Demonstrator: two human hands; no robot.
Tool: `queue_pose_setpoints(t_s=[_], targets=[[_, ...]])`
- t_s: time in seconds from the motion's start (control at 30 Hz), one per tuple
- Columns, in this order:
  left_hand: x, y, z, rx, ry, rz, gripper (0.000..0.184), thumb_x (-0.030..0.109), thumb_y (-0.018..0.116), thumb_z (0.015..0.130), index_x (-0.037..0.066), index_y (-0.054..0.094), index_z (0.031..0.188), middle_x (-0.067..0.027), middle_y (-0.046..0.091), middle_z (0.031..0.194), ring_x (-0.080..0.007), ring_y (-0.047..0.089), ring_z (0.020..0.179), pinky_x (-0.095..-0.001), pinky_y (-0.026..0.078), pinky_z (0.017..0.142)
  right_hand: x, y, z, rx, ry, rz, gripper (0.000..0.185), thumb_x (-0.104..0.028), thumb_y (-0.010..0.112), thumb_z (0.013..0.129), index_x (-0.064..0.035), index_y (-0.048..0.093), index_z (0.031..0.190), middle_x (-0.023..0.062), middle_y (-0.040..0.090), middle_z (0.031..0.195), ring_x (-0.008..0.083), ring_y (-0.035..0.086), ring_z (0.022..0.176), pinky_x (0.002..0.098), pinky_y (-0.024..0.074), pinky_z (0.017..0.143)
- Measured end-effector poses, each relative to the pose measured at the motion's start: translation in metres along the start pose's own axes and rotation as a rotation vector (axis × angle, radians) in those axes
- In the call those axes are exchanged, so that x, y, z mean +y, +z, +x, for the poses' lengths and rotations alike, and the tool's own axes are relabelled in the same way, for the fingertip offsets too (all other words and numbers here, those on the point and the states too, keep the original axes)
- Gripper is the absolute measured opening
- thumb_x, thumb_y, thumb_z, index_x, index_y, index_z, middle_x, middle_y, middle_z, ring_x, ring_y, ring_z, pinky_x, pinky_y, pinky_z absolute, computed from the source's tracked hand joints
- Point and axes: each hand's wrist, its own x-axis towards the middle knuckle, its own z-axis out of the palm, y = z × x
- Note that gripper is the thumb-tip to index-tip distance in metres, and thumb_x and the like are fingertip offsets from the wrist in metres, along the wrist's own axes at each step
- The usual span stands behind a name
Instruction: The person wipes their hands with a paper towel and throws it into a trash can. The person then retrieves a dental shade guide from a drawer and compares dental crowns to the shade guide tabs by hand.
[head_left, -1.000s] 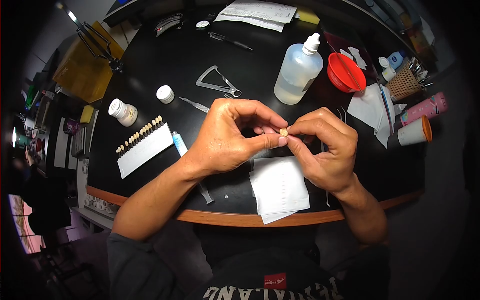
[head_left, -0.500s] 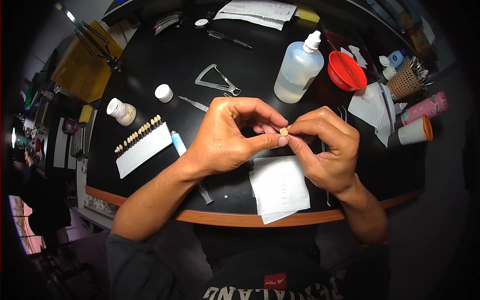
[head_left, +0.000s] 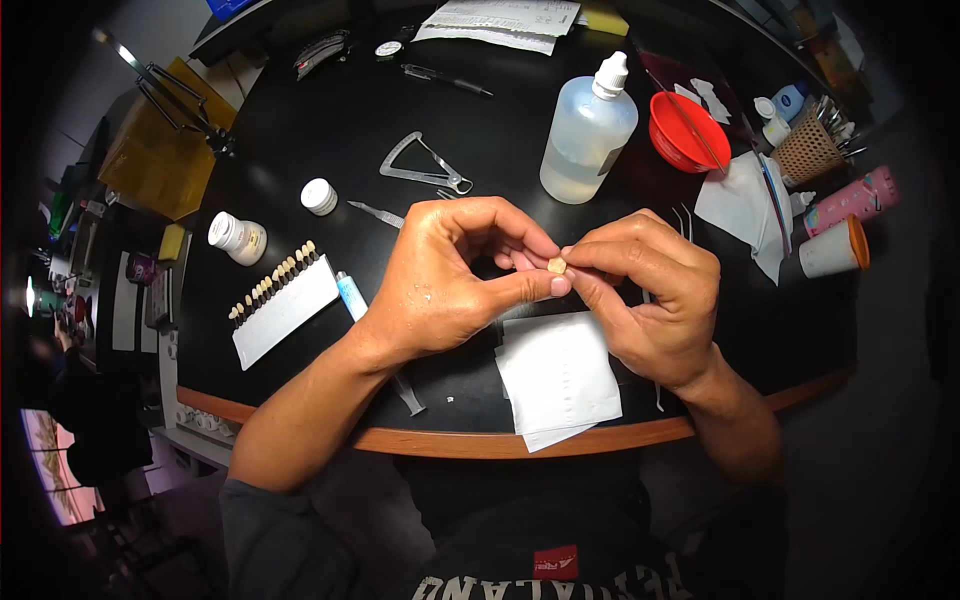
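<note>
A small cream-coloured dental crown is pinched between both hands above the desk. Thumb and index finger of my left hand hold it from the left. The fingertips of my right hand press on it from the other side. Beneath the hands lies a stack of white paper sheets. A metal caliper rests beyond my left hand, with a pointed metal instrument close to it. A syringe is partly hidden under my left forearm.
On the left stand a tooth shade guide, a white jar and a smaller jar. Behind the hands is a large liquid bottle. A red bowl, tissue and a cup are on the right.
The whole view has shifted slightly. Both hands keep their pinch on the crown, which appears turned a little between the fingertips.
</note>
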Motion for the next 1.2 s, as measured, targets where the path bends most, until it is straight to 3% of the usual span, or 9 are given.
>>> queue_pose_setpoints(t_s=[0.2,0.3,0.8,1.1,1.2], targets=[[0.0014,0.0000,-0.0002,-0.006,-0.022,-0.016,0.020,0.005,0.089,0.081,-0.002,0.076,0.093,-0.0043,0.074,0.086,-0.0060,0.065,0.079,-0.0206,0.052,0.073,-0.0002,-0.0010,0.0005,-0.014,-0.005,-0.011,0.020,0.007,0.082,0.073,-0.0026,0.077,0.090,0.0083,0.073,0.083,0.0205,0.068,0.073,0.0307,0.0530,0.062],[0.0045,-0.0002,-0.0002,-0.022,-0.040,0.006,0.021,-0.003,0.087,0.081,-0.003,0.071,0.095,-0.0083,0.073,0.088,-0.0098,0.066,0.082,-0.0260,0.054,0.076,-0.0002,-0.0002,0.0003,-0.014,-0.002,-0.010,0.019,0.007,0.082,0.074,-0.0024,0.077,0.090,0.0084,0.073,0.083,0.0207,0.068,0.073,0.0307,0.0531,0.062],[0.0071,-0.0011,-0.0004,-0.023,-0.082,0.013,0.022,0.001,0.087,0.081,-0.004,0.073,0.096,-0.0088,0.074,0.089,-0.0104,0.068,0.083,-0.0265,0.056,0.078,-0.0005,-0.0010,0.0002,-0.030,0.001,-0.005,0.017,0.006,0.081,0.075,-0.0018,0.077,0.090,0.0088,0.073,0.083,0.0212,0.068,0.073,0.0311,0.0531,0.063],[0.0071,-0.0041,0.0014,-0.041,-0.108,0.049,0.021,0.003,0.083,0.087,-0.004,0.075,0.104,-0.0073,0.075,0.091,-0.0090,0.068,0.085,-0.0248,0.056,0.080,0.0007,-0.0010,0.0005,-0.065,0.042,-0.018,0.017,0.005,0.081,0.075,-0.0011,0.076,0.090,0.0096,0.072,0.085,0.0232,0.068,0.075,0.0325,0.0530,0.064],[0.0040,-0.0077,0.0030,-0.047,-0.121,0.129,0.017,0.004,0.079,0.088,-0.004,0.076,0.102,-0.0042,0.075,0.085,-0.0054,0.065,0.078,-0.0218,0.053,0.074,0.0018,-0.0005,0.0001,-0.100,0.077,-0.018,0.015,0.003,0.081,0.076,-0.0008,0.076,0.090,0.0101,0.071,0.086,0.0243,0.068,0.076,0.0337,0.0527,0.064]])
